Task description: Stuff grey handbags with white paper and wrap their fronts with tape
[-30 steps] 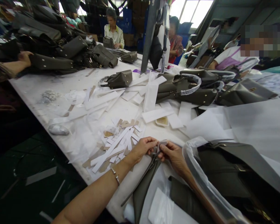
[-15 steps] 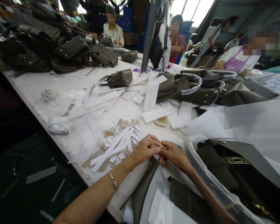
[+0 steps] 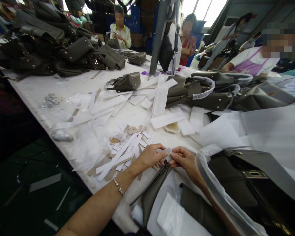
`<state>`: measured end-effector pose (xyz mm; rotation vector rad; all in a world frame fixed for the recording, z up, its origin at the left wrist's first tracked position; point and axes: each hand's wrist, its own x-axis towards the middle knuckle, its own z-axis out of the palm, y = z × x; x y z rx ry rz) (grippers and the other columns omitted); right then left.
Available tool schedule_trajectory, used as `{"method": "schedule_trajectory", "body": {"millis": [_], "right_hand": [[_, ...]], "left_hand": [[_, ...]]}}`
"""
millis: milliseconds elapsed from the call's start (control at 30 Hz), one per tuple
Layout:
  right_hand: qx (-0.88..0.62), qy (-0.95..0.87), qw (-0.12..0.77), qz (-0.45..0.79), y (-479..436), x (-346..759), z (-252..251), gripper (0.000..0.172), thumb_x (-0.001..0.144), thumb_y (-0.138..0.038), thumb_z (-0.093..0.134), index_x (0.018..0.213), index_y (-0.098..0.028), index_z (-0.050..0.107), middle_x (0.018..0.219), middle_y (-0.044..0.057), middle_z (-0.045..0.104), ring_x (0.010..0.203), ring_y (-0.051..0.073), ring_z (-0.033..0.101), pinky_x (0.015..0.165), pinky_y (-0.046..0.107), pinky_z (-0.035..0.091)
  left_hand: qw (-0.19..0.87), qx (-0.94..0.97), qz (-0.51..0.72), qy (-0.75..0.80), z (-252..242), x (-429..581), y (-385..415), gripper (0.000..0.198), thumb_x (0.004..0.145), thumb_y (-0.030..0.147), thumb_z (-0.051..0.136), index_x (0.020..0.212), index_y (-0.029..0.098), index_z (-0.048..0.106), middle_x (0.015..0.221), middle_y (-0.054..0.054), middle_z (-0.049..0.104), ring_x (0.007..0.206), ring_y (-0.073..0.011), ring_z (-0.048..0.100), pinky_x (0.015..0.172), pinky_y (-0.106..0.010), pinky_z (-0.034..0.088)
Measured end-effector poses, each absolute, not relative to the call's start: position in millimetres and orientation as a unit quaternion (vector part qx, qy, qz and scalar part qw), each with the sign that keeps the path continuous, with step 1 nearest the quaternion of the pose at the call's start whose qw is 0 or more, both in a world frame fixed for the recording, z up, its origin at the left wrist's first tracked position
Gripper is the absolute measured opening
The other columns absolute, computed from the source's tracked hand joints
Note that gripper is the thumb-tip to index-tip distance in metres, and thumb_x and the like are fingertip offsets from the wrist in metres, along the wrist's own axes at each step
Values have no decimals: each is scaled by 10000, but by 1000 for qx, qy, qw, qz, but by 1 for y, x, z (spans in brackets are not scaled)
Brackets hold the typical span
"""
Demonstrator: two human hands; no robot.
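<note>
My left hand [image 3: 152, 156] and my right hand [image 3: 184, 160] meet above the top end of a dark olive handbag [image 3: 152, 196]. Between their fingertips is a small translucent white strip [image 3: 167, 154], pinched from both sides. It lies at the end of the bag's zip [image 3: 165, 164]; whether it wraps around that end I cannot tell. White foam sheeting [image 3: 166, 213] pads the bag's open middle. To the right of my right hand, a plastic-wrapped handle [image 3: 211, 175] arches beside a dark bag flap with a gold clasp [image 3: 255, 174].
Left of my hands lies a heap of card strips [image 3: 127, 152]. Foam strips [image 3: 159, 101] and a small tray [image 3: 172, 127] sit beyond. Handbags are piled at far left [image 3: 73, 49] and at right [image 3: 206, 98]. A metal post [image 3: 158, 42] stands ahead; several people work around the table.
My hands have drawn slightly apart, and the white strip between the fingertips now shows. The view has shifted a little.
</note>
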<state>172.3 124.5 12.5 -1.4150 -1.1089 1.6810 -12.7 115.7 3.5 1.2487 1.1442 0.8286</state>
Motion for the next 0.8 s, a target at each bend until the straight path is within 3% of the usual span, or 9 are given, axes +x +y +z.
{"method": "schedule_trajectory", "body": {"millis": [67, 133, 267, 400, 533, 667, 733, 800], "right_hand": [[-550, -463, 323, 615, 125, 169, 15, 483, 601, -581, 810, 802, -169, 657, 633, 29, 682, 537, 164, 637, 484, 273, 524], [-569, -497, 322, 571, 128, 169, 13, 461, 644, -613, 752, 756, -173, 671, 560, 3, 624, 465, 133, 561, 390, 230, 424], [-593, -517, 346, 511, 133, 171, 3, 344, 684, -534, 722, 717, -196, 671, 489, -34, 526, 402, 91, 397, 359, 220, 279], [-585, -547, 332, 499, 121, 168, 0, 204, 684, -414, 683, 705, -211, 683, 535, -25, 577, 464, 123, 463, 419, 239, 343], [-567, -649, 207, 463, 104, 192, 23, 75, 613, -207, 680, 548, -240, 666, 538, -20, 630, 535, 144, 552, 485, 246, 384], [-611, -695, 80, 370, 120, 273, 75, 311, 357, -45, 775, 336, -214, 515, 325, -47, 456, 303, 106, 402, 384, 242, 259], [-645, -707, 31, 288, 139, 317, 112, 396, 294, 30, 752, 286, -208, 436, 292, -59, 381, 274, 86, 342, 401, 245, 230], [-655, -726, 15, 210, 156, 349, 146, 303, 376, 24, 753, 398, -206, 556, 422, 8, 534, 394, 140, 489, 470, 280, 299]], "left_hand": [[553, 560, 363, 499, 5, -11, 116, 324, 815, 480, 611, 769, 160, 630, 713, -24, 618, 569, -151, 606, 498, -235, 440], [511, 565, 391, 515, 7, -12, 117, 287, 811, 419, 616, 670, 170, 596, 680, -5, 575, 620, -143, 570, 575, -240, 433], [427, 532, 457, 570, 11, -20, 121, 234, 869, 367, 523, 713, 194, 530, 696, 12, 525, 691, -147, 513, 661, -252, 406], [382, 492, 500, 601, 8, -30, 126, 228, 904, 388, 450, 768, 208, 485, 754, 9, 520, 755, -156, 499, 710, -257, 396], [446, 504, 475, 567, 2, -33, 129, 312, 837, 477, 543, 688, 210, 482, 635, 29, 494, 623, -144, 487, 611, -246, 400], [500, 507, 464, 528, -2, -32, 131, 356, 829, 529, 543, 684, 209, 486, 607, 36, 503, 563, -139, 493, 552, -243, 412], [502, 512, 465, 518, -2, -32, 131, 360, 837, 530, 550, 688, 207, 494, 608, 36, 506, 577, -141, 497, 565, -243, 414], [497, 525, 464, 512, -3, -32, 130, 361, 858, 525, 544, 695, 205, 504, 612, 32, 514, 595, -145, 503, 582, -247, 413]]}}
